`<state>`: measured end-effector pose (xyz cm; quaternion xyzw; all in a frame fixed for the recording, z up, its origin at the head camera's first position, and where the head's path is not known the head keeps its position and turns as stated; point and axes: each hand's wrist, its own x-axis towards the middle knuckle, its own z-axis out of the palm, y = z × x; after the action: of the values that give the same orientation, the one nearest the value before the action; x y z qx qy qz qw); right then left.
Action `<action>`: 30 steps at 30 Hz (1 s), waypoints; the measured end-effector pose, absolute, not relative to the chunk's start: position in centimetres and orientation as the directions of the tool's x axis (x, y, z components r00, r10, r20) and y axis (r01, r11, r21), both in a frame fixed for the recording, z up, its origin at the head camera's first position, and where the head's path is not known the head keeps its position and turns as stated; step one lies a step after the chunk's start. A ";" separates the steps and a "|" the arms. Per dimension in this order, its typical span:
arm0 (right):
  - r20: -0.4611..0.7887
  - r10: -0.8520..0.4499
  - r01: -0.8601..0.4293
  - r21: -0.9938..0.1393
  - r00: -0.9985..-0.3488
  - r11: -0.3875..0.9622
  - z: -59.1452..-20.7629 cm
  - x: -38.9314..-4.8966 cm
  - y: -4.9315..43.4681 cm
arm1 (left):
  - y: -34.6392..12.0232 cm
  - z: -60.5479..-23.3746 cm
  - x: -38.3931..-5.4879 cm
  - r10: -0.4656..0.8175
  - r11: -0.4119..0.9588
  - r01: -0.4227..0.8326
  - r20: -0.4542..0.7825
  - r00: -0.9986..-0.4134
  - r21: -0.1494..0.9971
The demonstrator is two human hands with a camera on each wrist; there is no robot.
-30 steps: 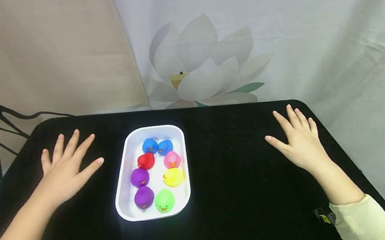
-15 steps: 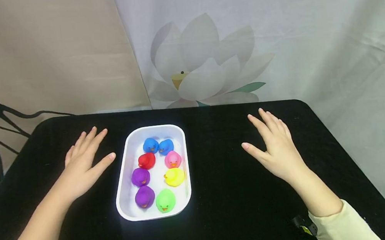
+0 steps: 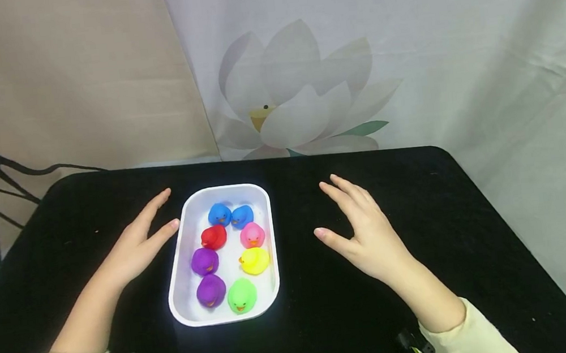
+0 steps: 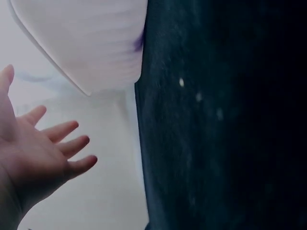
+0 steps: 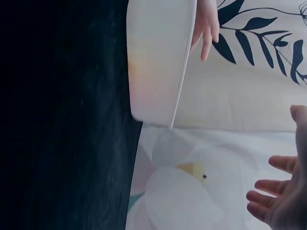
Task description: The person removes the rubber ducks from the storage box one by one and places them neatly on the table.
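Rectangular white plastic tray (image 3: 228, 268) of small coloured rubber ducks (image 3: 255, 260), near the black worktop's (image 3: 327, 320) far edge — likely light, stiff; best held by long rims (image 3: 271, 229). Left hand (image 3: 137, 252), right hand (image 3: 373, 241): empty, unclenched.

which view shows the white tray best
The head view: the white tray shows from above, with all four corners. Both wrist views catch only part of its outside and rim, cut off at the picture's top.

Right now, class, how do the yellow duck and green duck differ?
The yellow duck faces left in the head view; the green duck faces the near end of the tray. The green duck sits closer to that end than the yellow duck. Both are in the tray.
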<state>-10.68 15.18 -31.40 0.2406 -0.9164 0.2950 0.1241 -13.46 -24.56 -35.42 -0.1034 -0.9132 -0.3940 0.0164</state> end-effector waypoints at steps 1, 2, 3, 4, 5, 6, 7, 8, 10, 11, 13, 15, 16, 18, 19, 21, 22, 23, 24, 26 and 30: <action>0.366 -0.371 -0.516 -0.496 -0.853 0.698 -31.4 -10.6 14.8 | -24.7 -35.6 -13.6 0.182 0.651 0.203 0.109 -0.977 0.732; 0.361 -0.374 -0.517 -0.510 -0.854 0.688 -31.4 -10.5 14.4 | -24.7 -35.7 -13.7 0.190 0.631 0.207 0.110 -0.976 0.748; 0.355 -0.378 -0.517 -0.521 -0.855 0.679 -31.5 -10.4 14.1 | -24.8 -35.9 -13.8 0.201 0.606 0.215 0.114 -0.973 0.766; 0.352 -0.384 -0.520 -0.529 -0.853 0.670 -31.5 -10.3 13.7 | -24.9 -36.1 -14.0 0.211 0.582 0.216 0.111 -0.971 0.784; 0.351 -0.393 -0.526 -0.536 -0.850 0.660 -31.6 -10.3 13.3 | -25.0 -36.2 -14.1 0.223 0.558 0.215 0.105 -0.969 0.801; 0.354 -0.403 -0.536 -0.543 -0.844 0.646 -31.7 -10.2 13.0 | -25.2 -36.4 -14.2 0.237 0.532 0.212 0.097 -0.967 0.820; 0.356 -0.413 -0.546 -0.548 -0.838 0.634 -31.7 -10.2 12.6 | -25.3 -36.6 -14.3 0.252 0.507 0.204 0.083 -0.964 0.838; 0.355 -0.424 -0.553 -0.553 -0.833 0.623 -31.8 -10.2 12.2 | -25.5 -36.8 -14.3 0.268 0.484 0.193 0.066 -0.961 0.853; 0.356 -0.445 -0.569 -0.566 -0.822 0.596 -31.9 -10.2 11.3 | -25.9 -37.3 -14.5 0.301 0.446 0.166 0.028 -0.953 0.879; 0.357 -0.453 -0.574 -0.575 -0.817 0.583 -32.0 -10.2 10.9 | -26.0 -37.5 -14.5 0.318 0.431 0.158 0.014 -0.948 0.889; 0.350 -0.471 -0.580 -0.594 -0.810 0.557 -32.0 -10.2 10.1 | -26.4 -38.0 -14.6 0.353 0.402 0.147 -0.005 -0.935 0.904; 0.344 -0.493 -0.589 -0.615 -0.799 0.525 -32.0 -10.2 9.4 | -26.6 -38.3 -14.6 0.383 0.377 0.149 -0.007 -0.924 0.914; 0.342 -0.505 -0.594 -0.625 -0.792 0.506 -32.0 -10.2 9.1 | -26.7 -38.5 -14.6 0.395 0.367 0.153 -0.005 -0.919 0.917; 0.332 -0.536 -0.601 -0.646 -0.776 0.470 -31.9 -10.3 8.4 | -26.8 -38.8 -14.7 0.415 0.346 0.162 0.004 -0.910 0.924; 0.328 -0.552 -0.605 -0.656 -0.767 0.451 -31.9 -10.3 8.0 | -26.9 -38.9 -14.7 0.423 0.335 0.166 0.009 -0.906 0.928; 0.308 -0.580 -0.602 -0.679 -0.754 0.420 -32.0 -10.4 7.3 | -27.1 -39.2 -14.7 0.435 0.326 0.164 0.006 -0.900 0.931; 0.295 -0.596 -0.598 -0.691 -0.747 0.407 -32.1 -10.5 7.0 | -27.1 -39.3 -14.6 0.439 0.325 0.161 0.002 -0.899 0.932; 0.280 -0.613 -0.593 -0.701 -0.739 0.395 -32.2 -10.5 6.6 | -27.2 -39.4 -14.6 0.441 0.325 0.156 -0.004 -0.897 0.933; 0.265 -0.630 -0.589 -0.711 -0.730 0.384 -32.4 -10.6 6.3 | -27.2 -39.5 -14.5 0.443 0.326 0.150 -0.011 -0.896 0.933; 0.226 -0.662 -0.576 -0.726 -0.715 0.375 -32.7 -10.8 5.7 | -27.3 -39.6 -14.4 0.444 0.330 0.140 -0.022 -0.896 0.933; 0.162 -0.727 -0.575 -0.732 -0.668 0.366 -33.2 -11.3 4.4 | -27.4 -39.9 -14.4 0.449 0.316 0.142 -0.017 -0.893 0.938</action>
<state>-11.35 4.41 -33.18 0.3965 -0.8209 0.4001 -0.0947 -14.36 -27.39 -39.88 -0.1848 -0.7993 -0.5548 -0.1386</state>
